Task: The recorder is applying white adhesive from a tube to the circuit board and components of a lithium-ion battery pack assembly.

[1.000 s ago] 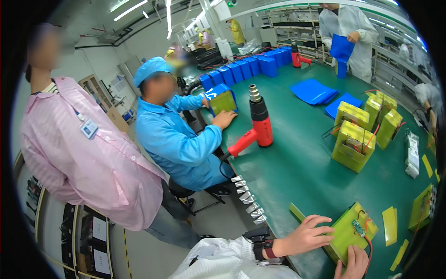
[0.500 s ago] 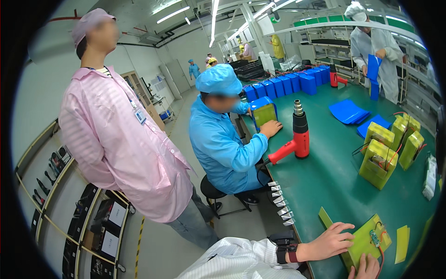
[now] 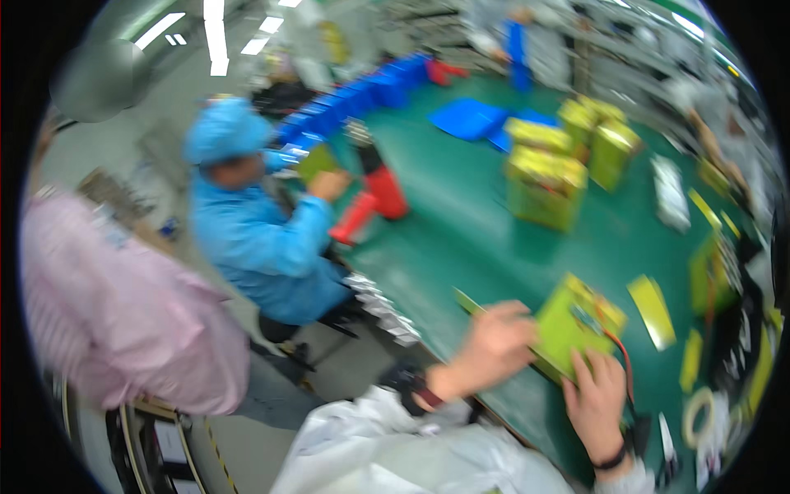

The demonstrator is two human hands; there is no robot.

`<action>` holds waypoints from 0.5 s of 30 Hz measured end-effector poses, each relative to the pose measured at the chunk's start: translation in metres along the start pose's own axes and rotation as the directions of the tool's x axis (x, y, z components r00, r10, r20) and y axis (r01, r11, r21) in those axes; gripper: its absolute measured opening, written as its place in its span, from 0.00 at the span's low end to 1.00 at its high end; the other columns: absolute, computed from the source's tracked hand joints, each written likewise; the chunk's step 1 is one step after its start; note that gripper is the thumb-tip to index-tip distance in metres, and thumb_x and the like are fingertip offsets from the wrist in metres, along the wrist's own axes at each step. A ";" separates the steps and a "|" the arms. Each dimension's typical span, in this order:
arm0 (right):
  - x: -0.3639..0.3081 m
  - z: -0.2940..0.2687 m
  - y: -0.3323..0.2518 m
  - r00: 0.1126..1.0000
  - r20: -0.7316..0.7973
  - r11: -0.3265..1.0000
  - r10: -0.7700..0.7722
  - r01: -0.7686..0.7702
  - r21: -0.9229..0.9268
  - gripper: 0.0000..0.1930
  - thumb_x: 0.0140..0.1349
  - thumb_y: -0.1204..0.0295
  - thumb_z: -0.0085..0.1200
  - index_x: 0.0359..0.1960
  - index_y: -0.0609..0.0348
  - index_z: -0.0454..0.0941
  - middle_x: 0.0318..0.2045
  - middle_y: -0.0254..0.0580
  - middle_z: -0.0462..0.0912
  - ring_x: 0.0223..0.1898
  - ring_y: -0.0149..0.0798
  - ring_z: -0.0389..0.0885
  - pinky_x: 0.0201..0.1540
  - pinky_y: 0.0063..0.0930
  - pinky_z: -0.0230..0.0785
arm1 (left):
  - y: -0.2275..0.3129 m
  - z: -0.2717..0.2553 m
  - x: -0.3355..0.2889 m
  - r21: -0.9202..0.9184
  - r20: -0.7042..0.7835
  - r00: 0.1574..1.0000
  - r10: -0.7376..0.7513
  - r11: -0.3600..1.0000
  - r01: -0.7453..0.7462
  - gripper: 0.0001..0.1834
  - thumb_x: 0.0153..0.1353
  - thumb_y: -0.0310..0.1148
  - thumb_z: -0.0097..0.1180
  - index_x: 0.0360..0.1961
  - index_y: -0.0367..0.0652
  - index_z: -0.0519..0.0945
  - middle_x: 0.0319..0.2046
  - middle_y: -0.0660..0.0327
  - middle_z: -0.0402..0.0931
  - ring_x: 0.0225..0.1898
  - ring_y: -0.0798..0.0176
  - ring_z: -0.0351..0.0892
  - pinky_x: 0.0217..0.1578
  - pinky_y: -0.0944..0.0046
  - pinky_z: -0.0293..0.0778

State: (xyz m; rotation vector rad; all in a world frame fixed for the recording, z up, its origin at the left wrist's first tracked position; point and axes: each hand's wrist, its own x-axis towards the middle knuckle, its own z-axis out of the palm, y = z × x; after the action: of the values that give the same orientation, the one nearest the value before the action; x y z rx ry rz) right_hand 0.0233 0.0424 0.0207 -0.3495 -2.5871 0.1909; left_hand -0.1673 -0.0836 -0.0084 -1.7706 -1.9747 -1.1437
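Note:
A boxy yellow-green battery pack with a small green circuit board and a red wire lies at the table's near edge. My left hand is at its left side, fingers bent and smeared by motion, so its grip is unclear. From under that hand sticks out the end of a thin yellow-green strip. Resting on the pack's near side, my right hand has its fingers stretched and apart.
Several yellow-green packs stand farther back on the green table. A red heat gun stands left, near a seated person in blue. Yellow sheets, scissors and a tape roll lie right.
The view has swung right, blurring the picture and bringing the scissors and tape roll into sight. My left hand's fingers, stretched before, look more bent. My right hand shows more fully at the pack.

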 end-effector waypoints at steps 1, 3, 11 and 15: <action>0.004 -0.001 0.000 1.000 0.007 1.000 -0.018 0.018 0.008 0.24 0.44 0.73 0.62 0.46 0.62 0.75 0.44 0.49 0.75 0.46 0.51 0.72 0.49 0.42 0.65 | -0.003 -0.011 0.000 0.028 0.004 0.999 -0.032 0.999 0.032 0.23 0.38 0.31 0.69 0.40 0.48 0.79 0.46 0.62 0.77 0.54 0.49 0.70 0.53 0.52 0.65; 0.011 0.004 0.003 1.000 0.027 1.000 -0.007 0.006 0.026 0.22 0.44 0.73 0.62 0.45 0.61 0.77 0.44 0.47 0.75 0.46 0.49 0.72 0.49 0.41 0.65 | -0.016 -0.022 0.000 0.061 0.051 0.986 -0.157 0.986 0.154 0.25 0.39 0.31 0.70 0.43 0.48 0.79 0.49 0.62 0.75 0.57 0.50 0.66 0.56 0.52 0.62; 0.000 0.004 0.000 0.997 0.027 0.996 0.069 -0.067 -0.058 0.22 0.45 0.73 0.63 0.46 0.59 0.77 0.46 0.44 0.75 0.47 0.47 0.72 0.50 0.39 0.65 | -0.026 -0.020 0.004 -0.033 0.102 0.982 -0.158 0.986 0.162 0.18 0.42 0.30 0.69 0.38 0.49 0.82 0.47 0.68 0.77 0.59 0.52 0.63 0.55 0.53 0.61; -0.002 0.004 -0.003 0.996 0.020 0.994 0.091 -0.089 -0.064 0.23 0.45 0.73 0.63 0.47 0.58 0.77 0.46 0.44 0.75 0.47 0.46 0.72 0.51 0.39 0.65 | -0.020 -0.012 0.009 -0.098 0.121 0.989 -0.084 0.990 0.097 0.14 0.43 0.31 0.69 0.34 0.50 0.84 0.45 0.69 0.78 0.58 0.52 0.64 0.56 0.54 0.59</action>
State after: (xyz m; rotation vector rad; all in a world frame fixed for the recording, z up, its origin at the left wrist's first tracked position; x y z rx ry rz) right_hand 0.0223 0.0390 0.0175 -0.4899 -2.6067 0.1460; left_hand -0.1911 -0.0843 -0.0022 -1.8547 -2.1183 -1.2178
